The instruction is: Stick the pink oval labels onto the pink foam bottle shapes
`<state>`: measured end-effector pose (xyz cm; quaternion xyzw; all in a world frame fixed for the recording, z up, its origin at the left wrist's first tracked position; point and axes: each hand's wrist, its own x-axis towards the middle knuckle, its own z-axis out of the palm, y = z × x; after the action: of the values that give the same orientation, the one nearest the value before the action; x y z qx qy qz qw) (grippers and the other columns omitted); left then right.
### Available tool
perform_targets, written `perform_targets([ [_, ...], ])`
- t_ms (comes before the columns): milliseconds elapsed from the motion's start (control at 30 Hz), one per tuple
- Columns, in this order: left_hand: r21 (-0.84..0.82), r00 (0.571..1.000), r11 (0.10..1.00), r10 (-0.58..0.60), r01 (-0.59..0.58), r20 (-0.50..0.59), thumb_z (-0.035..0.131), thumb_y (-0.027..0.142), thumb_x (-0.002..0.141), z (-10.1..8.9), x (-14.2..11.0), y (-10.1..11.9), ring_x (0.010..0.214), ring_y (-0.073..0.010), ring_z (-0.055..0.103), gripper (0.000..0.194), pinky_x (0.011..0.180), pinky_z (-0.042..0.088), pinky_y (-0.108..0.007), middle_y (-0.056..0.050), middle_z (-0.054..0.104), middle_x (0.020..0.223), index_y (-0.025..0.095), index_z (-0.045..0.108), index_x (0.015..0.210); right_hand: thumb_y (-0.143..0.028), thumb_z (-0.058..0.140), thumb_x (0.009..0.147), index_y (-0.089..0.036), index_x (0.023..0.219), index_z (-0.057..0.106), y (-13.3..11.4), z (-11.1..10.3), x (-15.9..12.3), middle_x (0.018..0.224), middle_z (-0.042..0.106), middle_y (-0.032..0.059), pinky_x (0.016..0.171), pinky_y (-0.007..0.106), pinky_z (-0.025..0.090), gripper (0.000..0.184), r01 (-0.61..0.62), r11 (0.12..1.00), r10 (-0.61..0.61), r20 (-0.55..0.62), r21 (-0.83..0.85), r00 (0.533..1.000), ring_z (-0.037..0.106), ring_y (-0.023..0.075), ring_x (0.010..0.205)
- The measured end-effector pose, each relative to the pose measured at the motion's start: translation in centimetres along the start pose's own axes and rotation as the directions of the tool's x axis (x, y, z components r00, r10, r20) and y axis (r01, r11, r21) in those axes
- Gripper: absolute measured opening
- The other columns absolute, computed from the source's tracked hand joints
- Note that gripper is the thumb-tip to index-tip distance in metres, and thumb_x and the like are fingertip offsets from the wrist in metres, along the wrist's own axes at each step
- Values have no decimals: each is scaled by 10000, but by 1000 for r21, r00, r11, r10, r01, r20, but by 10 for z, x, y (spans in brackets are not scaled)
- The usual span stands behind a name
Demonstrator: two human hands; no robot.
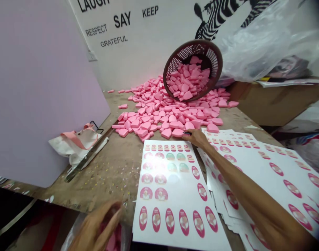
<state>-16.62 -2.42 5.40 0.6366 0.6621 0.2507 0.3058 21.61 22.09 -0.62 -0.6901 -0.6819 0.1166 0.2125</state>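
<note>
My right hand (pixel 194 137) reaches to the near edge of a pile of pink paddle-shaped pieces (pixel 172 118). Its fingers are closed on a thin dark tool (pixel 187 132), its kind too small to make out, with the tip against a pink piece (pixel 177 132). My left hand (pixel 98 228), blurred, hovers at the table's front edge above a clear plastic bag (pixel 126 237) with pink pieces inside. A gap shows between its thumb and curled fingers, and I see nothing held there. Between the hands lies a sheet of pink and green stickers (pixel 175 195), some of its places bare.
A brown mesh basket (pixel 219 66) lies tipped on the pile, pink pieces spilling out. More sticker sheets (pixel 256 174) overlap at the right, beneath my forearm. A white pouch with pink straps (pixel 78 141) stands left by a pale panel (pixel 44 87). A cardboard box (pixel 269 104) sits back right.
</note>
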Motion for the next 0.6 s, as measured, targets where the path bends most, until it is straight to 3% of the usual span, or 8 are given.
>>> perform_targets([
  [100,-182,998,983,9,4,68,487,481,863,28,41,34,898,-229,652,384,762,546,-330,-86,688,1018,195,648,1062,-439,634,774,-240,1007,690,-21,-26,-45,966,711,40,727,286,439,311,175,982,-180,72,78,981,634,215,862],
  [167,-295,994,954,74,-46,85,564,461,825,51,61,56,1033,-240,605,408,828,517,-331,-106,633,1156,187,610,1124,-433,641,790,-229,996,685,-42,-45,-84,958,699,48,743,293,446,293,422,875,-467,183,237,865,618,202,857],
  [200,-347,976,937,121,-52,180,602,455,801,63,66,64,1028,-239,604,401,823,511,-323,-104,633,1148,183,620,1096,-419,639,802,-234,999,681,-53,-52,-103,946,692,42,757,296,445,273,492,822,-559,246,286,792,607,192,859],
  [233,-407,937,913,163,-25,308,627,453,783,75,69,70,981,-234,620,388,793,514,-314,-101,651,1096,173,632,1053,-406,630,817,-238,994,681,-61,-57,-120,912,687,39,766,303,442,249,524,789,-609,289,322,739,598,185,846],
  [300,-523,802,841,218,135,557,625,465,783,95,65,74,780,-202,655,369,667,520,-290,-82,683,894,150,631,974,-410,611,834,-249,1046,663,-67,-61,-144,940,676,45,784,317,442,271,520,769,-632,320,373,705,587,190,885],
  [367,-606,744,731,207,314,635,610,480,793,110,58,73,600,-158,632,373,549,504,-257,-49,656,739,135,601,933,-436,600,834,-261,1150,610,-59,-56,-155,1048,659,53,789,319,450,361,419,808,-559,310,415,769,589,200,940],
  [500,-705,907,650,58,284,418,618,511,781,128,60,77,581,-133,626,399,505,517,-238,-41,623,776,138,567,916,-430,427,921,-234,1062,602,-22,-24,-148,935,681,43,708,316,437,298,133,935,-175,103,328,979,617,196,814],
  [600,-700,948,685,41,204,317,600,530,789,140,81,91,592,-161,651,426,512,534,-258,-34,590,752,134,562,942,-372,464,902,-212,898,610,-7,0,-141,825,682,49,738,356,383,217,158,983,-149,-102,91,984,595,219,778],
])
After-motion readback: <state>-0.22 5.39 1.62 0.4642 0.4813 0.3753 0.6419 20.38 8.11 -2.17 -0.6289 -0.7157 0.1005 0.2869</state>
